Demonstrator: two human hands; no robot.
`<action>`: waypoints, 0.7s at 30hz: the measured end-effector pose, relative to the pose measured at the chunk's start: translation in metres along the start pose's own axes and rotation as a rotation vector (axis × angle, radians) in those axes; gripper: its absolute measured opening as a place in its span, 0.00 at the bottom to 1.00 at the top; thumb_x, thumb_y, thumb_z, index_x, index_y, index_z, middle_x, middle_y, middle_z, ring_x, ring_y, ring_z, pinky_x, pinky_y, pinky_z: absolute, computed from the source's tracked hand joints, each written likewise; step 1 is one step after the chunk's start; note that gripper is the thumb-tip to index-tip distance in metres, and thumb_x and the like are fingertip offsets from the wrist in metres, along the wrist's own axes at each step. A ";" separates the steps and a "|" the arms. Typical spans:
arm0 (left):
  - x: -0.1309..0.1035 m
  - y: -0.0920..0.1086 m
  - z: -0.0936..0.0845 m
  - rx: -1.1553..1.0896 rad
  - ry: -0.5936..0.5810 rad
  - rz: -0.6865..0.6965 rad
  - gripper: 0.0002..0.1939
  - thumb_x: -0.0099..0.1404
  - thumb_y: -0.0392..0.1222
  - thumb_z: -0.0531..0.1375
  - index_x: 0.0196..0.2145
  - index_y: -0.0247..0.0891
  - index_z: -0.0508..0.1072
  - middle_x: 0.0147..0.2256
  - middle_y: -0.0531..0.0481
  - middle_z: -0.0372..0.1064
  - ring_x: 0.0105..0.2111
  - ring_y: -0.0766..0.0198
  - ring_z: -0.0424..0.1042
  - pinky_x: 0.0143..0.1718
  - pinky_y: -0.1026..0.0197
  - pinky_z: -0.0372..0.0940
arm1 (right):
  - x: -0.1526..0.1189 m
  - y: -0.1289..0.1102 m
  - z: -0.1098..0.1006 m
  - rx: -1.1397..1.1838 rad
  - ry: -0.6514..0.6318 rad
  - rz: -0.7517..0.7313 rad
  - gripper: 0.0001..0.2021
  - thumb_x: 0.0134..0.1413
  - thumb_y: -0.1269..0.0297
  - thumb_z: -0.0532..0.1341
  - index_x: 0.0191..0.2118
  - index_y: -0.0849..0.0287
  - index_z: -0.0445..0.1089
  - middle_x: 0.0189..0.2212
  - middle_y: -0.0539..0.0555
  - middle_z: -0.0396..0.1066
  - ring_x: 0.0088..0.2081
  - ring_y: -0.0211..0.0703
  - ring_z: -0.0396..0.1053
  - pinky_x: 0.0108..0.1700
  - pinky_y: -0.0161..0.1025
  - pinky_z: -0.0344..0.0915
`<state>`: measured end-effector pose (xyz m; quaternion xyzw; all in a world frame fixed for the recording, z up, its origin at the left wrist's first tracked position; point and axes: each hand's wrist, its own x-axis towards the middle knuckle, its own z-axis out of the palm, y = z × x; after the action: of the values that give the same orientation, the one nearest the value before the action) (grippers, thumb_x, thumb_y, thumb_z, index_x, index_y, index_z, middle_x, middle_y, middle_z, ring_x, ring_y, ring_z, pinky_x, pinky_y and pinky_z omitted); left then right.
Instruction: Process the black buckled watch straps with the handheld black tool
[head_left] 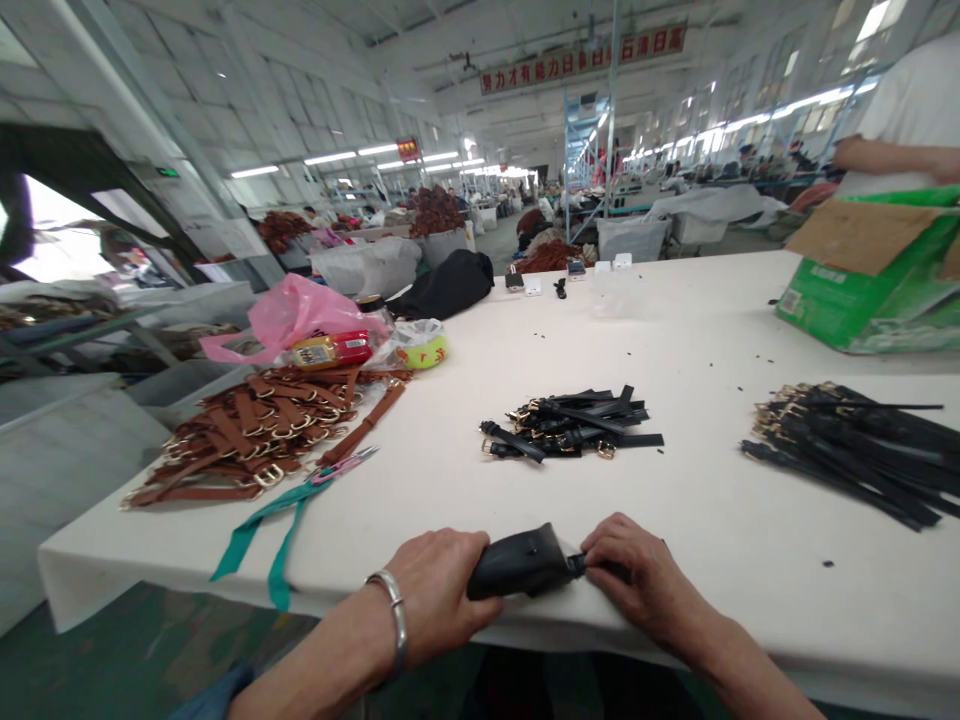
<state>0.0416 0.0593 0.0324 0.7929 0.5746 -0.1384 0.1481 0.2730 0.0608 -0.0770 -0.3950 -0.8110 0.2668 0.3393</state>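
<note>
My left hand [446,580], a silver bangle at its wrist, is wrapped round a black leather-like piece [521,560] shaped like a small pouch. It is held just above the front edge of the table. At the pouch's right end, my right hand [630,570] pinches a short black strap [576,566]. The fingers cover most of that strap, so I cannot tell how it joins the pouch. Beyond my hands lies a small heap of black straps with gold buckles [570,425]. A bigger pile of black buckled straps [855,450] rests to the right.
Brown buckled straps [255,430] are heaped on the left of the white-covered table [697,340]. Pink-handled scissors [345,468] with a teal ribbon [259,525] lie beside them. A pink bag [300,315] and black cloth [446,285] stand behind. A green box [862,290] is near another person's arm [892,158].
</note>
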 end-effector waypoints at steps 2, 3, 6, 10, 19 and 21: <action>0.000 0.003 -0.003 -0.021 -0.013 0.009 0.15 0.53 0.51 0.52 0.35 0.43 0.68 0.32 0.47 0.70 0.34 0.55 0.69 0.33 0.58 0.61 | 0.000 0.001 0.000 0.000 0.000 0.001 0.05 0.49 0.73 0.56 0.28 0.56 0.67 0.30 0.52 0.69 0.35 0.42 0.64 0.35 0.39 0.62; -0.001 0.002 -0.004 -0.026 -0.024 0.001 0.15 0.53 0.52 0.52 0.35 0.43 0.68 0.33 0.47 0.70 0.35 0.55 0.69 0.33 0.58 0.61 | 0.000 0.002 0.000 0.002 0.002 0.001 0.05 0.48 0.73 0.57 0.29 0.56 0.68 0.30 0.52 0.70 0.35 0.42 0.64 0.36 0.39 0.62; -0.009 -0.006 -0.008 0.013 -0.080 -0.045 0.15 0.52 0.51 0.53 0.35 0.42 0.68 0.33 0.46 0.70 0.35 0.55 0.68 0.35 0.57 0.61 | 0.000 0.002 0.000 0.016 0.005 0.003 0.05 0.48 0.72 0.58 0.30 0.56 0.69 0.30 0.52 0.70 0.35 0.42 0.65 0.36 0.39 0.62; -0.014 -0.009 -0.009 0.065 -0.087 -0.012 0.14 0.51 0.50 0.53 0.34 0.42 0.69 0.33 0.45 0.70 0.35 0.54 0.68 0.36 0.55 0.61 | 0.001 0.004 0.001 0.003 0.004 0.004 0.05 0.47 0.72 0.58 0.30 0.55 0.69 0.30 0.52 0.71 0.35 0.42 0.65 0.35 0.40 0.62; -0.007 -0.001 -0.006 0.051 -0.057 -0.006 0.14 0.52 0.50 0.51 0.33 0.42 0.68 0.32 0.46 0.70 0.34 0.54 0.69 0.33 0.57 0.61 | -0.001 0.006 0.002 -0.013 -0.023 0.005 0.06 0.48 0.72 0.58 0.31 0.55 0.69 0.31 0.51 0.70 0.35 0.42 0.64 0.35 0.39 0.62; -0.011 -0.007 -0.005 0.058 -0.072 -0.028 0.13 0.52 0.50 0.52 0.32 0.43 0.68 0.31 0.47 0.70 0.33 0.55 0.69 0.32 0.57 0.62 | -0.001 0.006 0.002 -0.011 -0.022 0.000 0.05 0.48 0.72 0.58 0.30 0.55 0.69 0.31 0.51 0.70 0.35 0.42 0.64 0.35 0.39 0.62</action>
<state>0.0324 0.0541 0.0406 0.7834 0.5755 -0.1857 0.1436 0.2745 0.0625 -0.0828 -0.3938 -0.8162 0.2668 0.3281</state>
